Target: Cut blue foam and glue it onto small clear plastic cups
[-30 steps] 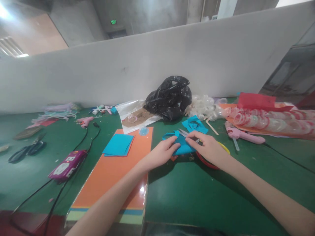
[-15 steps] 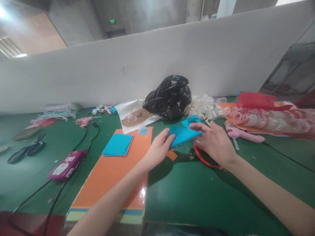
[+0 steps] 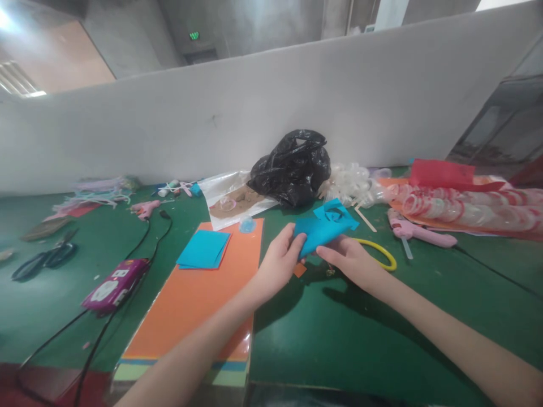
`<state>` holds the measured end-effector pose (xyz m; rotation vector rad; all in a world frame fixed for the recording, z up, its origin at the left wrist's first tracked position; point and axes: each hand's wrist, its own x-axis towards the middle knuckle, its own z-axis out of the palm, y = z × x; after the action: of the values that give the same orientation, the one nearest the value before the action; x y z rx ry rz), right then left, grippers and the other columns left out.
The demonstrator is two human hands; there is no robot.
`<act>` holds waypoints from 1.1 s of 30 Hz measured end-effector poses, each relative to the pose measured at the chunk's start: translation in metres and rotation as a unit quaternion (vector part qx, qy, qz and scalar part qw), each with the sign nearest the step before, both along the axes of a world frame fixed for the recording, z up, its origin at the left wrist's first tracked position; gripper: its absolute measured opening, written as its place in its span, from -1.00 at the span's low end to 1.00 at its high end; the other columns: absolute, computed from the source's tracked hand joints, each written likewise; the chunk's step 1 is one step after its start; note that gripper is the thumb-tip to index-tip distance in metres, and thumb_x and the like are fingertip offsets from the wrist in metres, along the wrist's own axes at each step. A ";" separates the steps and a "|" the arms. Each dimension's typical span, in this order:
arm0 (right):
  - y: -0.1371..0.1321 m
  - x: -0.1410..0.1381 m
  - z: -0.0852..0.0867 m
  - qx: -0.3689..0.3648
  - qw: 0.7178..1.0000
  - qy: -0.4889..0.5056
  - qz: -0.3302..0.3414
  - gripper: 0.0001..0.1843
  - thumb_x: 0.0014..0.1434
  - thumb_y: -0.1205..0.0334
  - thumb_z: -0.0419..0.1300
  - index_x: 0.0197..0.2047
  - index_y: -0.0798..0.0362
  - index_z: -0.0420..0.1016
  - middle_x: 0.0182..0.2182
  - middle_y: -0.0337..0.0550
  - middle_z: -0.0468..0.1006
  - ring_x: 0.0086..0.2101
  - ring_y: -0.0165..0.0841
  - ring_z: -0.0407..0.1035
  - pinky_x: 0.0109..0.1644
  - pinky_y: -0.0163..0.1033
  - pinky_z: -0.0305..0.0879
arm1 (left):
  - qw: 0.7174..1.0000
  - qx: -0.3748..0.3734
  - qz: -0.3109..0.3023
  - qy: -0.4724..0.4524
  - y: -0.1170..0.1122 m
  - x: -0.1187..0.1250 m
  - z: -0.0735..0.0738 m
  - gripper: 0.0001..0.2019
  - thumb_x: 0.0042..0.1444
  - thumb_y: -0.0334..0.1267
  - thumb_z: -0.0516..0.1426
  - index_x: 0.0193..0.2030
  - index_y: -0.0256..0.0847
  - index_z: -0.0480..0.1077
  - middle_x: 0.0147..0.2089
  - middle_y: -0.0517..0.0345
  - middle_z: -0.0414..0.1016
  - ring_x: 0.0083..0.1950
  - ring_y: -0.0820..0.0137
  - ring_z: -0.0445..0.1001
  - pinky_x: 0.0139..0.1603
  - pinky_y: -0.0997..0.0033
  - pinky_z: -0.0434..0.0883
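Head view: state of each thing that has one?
left hand: gripping blue paper's left edge
right hand: holding it from below
blue paper: lifted off table
black bag: crumpled
scissors: lying flat
pink glue gun: lying down

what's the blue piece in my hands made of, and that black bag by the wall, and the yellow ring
Blue piece: looks like thin craft foam or card, matte, bending softly between both hands. Black bag: thin plastic film, glossy, crumpled with bright highlights. Yellow ring: probably smooth plastic, though too small to be sure.
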<state>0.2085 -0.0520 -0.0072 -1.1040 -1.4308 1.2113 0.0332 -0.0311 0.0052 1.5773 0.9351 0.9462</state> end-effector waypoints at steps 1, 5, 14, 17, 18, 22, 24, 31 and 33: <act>-0.002 -0.001 0.001 -0.008 1.000 -0.012 0.000 -0.62 0.08 -0.15 0.32 -0.20 -0.03 0.60 -0.25 -0.09 0.71 -0.17 -0.08 0.59 -0.01 0.01 0.51 | 1.000 -0.005 -0.002 0.006 -0.002 0.001 -0.001 -0.74 0.37 -0.03 0.03 -0.26 -0.14 0.17 -0.37 0.32 0.21 -0.40 0.53 0.31 -0.35 0.49 0.35; -0.004 -0.001 0.005 -0.004 0.998 -0.054 -0.021 -0.59 0.08 -0.18 0.29 -0.24 0.00 0.61 -0.29 -0.10 0.70 -0.22 -0.11 0.58 -0.16 -0.08 0.52 | 0.999 -0.003 0.002 0.038 -0.006 0.003 -0.004 -0.74 0.38 -0.02 0.01 -0.23 -0.13 0.16 -0.37 0.33 0.18 -0.39 0.50 0.31 -0.33 0.45 0.35; -0.004 -0.003 0.015 -0.006 0.996 -0.077 -0.048 -0.53 0.02 -0.25 0.31 -0.53 -0.01 0.38 -0.69 -0.32 0.33 -0.52 -0.31 0.36 -0.48 -0.24 0.22 | 0.993 0.065 0.043 0.092 -0.002 0.001 -0.006 -0.75 0.40 -0.06 -0.01 -0.28 -0.13 0.15 -0.39 0.33 0.17 -0.37 0.48 0.21 -0.33 0.45 0.22; -0.001 -0.001 0.013 -0.013 0.997 -0.059 -0.056 -0.56 -0.03 -0.21 0.35 -0.55 -0.03 0.41 -0.65 -0.28 0.41 -0.50 -0.28 0.39 -0.44 -0.21 0.28 | 0.991 0.078 0.047 0.101 -0.001 0.001 -0.006 -0.76 0.40 -0.08 -0.01 -0.27 -0.14 0.18 -0.38 0.32 0.23 -0.36 0.48 0.24 -0.30 0.44 0.21; 0.000 0.000 0.012 -0.019 0.996 -0.056 -0.060 -0.59 -0.04 -0.20 0.35 -0.52 -0.03 0.45 -0.60 -0.24 0.49 -0.48 -0.26 0.42 -0.41 -0.20 0.31 | 0.990 0.081 0.048 0.101 -0.001 0.001 -0.006 -0.77 0.40 -0.08 -0.01 -0.26 -0.14 0.19 -0.38 0.32 0.25 -0.35 0.48 0.25 -0.29 0.44 0.22; 0.003 0.004 0.009 -0.050 0.995 -0.055 -0.071 -0.61 -0.07 -0.17 0.37 -0.34 -0.02 0.60 -0.37 -0.11 0.68 -0.37 -0.18 0.50 -0.28 -0.11 0.41 | 0.989 0.091 0.055 0.103 0.000 0.002 -0.007 -0.77 0.40 -0.07 -0.01 -0.23 -0.14 0.23 -0.37 0.32 0.30 -0.34 0.47 0.29 -0.27 0.44 0.22; 0.004 0.007 0.010 -0.036 0.995 -0.052 -0.082 -0.60 -0.07 -0.17 0.38 -0.33 -0.02 0.60 -0.35 -0.10 0.69 -0.32 -0.16 0.52 -0.21 -0.10 0.43 | 0.987 0.099 0.062 0.111 0.001 0.002 -0.006 -0.78 0.41 -0.08 -0.01 -0.22 -0.14 0.24 -0.36 0.30 0.33 -0.33 0.46 0.31 -0.28 0.44 0.22; 0.018 0.043 0.017 0.050 0.978 -0.058 -0.194 -0.58 0.00 -0.20 0.37 -0.51 -0.03 0.44 -0.53 -0.27 0.46 -0.41 -0.33 0.34 -0.25 -0.21 0.30 | 0.980 0.113 0.121 0.112 0.016 -0.009 -0.007 -0.79 0.40 -0.13 -0.01 -0.28 -0.13 0.17 -0.38 0.30 0.23 -0.34 0.45 0.26 -0.28 0.43 0.22; 0.023 0.052 0.016 0.062 0.972 -0.042 -0.223 -0.58 -0.01 -0.20 0.37 -0.51 -0.04 0.43 -0.53 -0.28 0.43 -0.40 -0.33 0.33 -0.23 -0.21 0.31 | 0.982 0.098 0.133 0.097 0.021 -0.013 -0.008 -0.74 0.39 -0.11 0.00 -0.32 -0.12 0.11 -0.41 0.31 0.17 -0.36 0.45 0.25 -0.29 0.43 0.22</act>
<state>0.2607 -0.0290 0.0084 -1.3138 -1.2144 0.7532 0.0200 -0.0099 -0.0028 1.7631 1.2442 1.1104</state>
